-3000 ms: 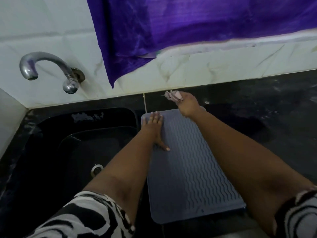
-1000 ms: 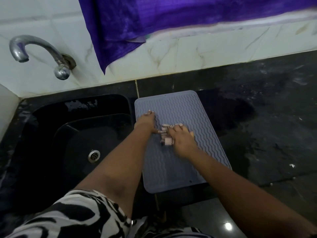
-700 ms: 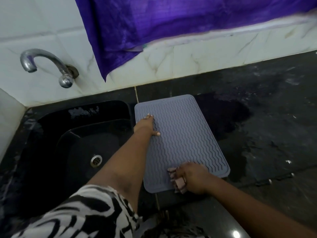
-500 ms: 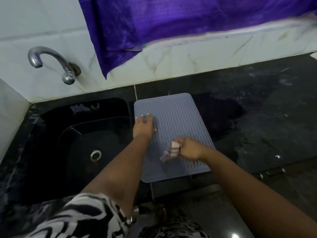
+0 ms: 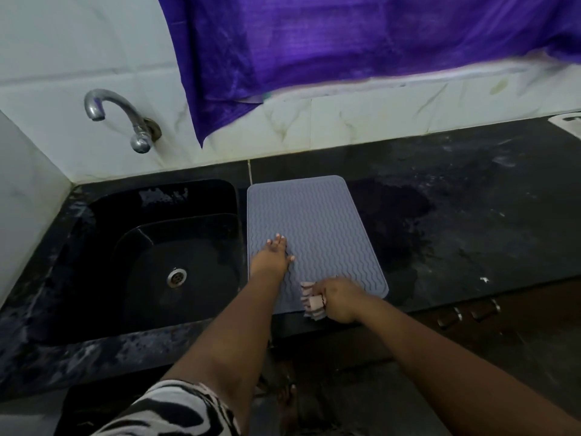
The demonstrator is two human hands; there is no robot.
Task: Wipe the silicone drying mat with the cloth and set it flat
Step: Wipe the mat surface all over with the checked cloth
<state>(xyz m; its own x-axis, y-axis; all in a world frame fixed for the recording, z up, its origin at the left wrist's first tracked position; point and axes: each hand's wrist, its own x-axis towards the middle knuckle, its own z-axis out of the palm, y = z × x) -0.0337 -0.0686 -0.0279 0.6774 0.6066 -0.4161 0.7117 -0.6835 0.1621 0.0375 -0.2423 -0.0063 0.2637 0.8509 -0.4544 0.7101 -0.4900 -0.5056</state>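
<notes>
Your left hand (image 5: pixel 273 257) lies flat and open on the mat (image 5: pixel 317 228), palm down, fingers spread and gripping nothing, close to the mat's left edge. Just left of those fingers the mat's edge runs beside the rim of the sink (image 5: pixel 94 212), so there is almost no bare counter on that side. Beyond your left fingertips, most of the mat stretches away uncovered toward the tiled wall (image 5: pixel 345 127), and its far edge stops short of the wall with a strip of dark counter (image 5: pixel 471 196) between. Your right hand (image 5: pixel 338 299) is closed around the bunched pale cloth (image 5: pixel 311 302), which sticks out to the left of your knuckles and sits at the mat's near edge, partly over it, near the counter's front edge. To the right of your right fingers the mat's near right corner lies flat, and past it the counter is wide and open, with a darker wet-looking patch just beside the mat's right edge. The mat looks flat on the counter with no corner lifted. A tap (image 5: pixel 125 121) juts from the wall above the sink, and a purple cloth (image 5: pixel 345 48) hangs over the wall behind the mat.
</notes>
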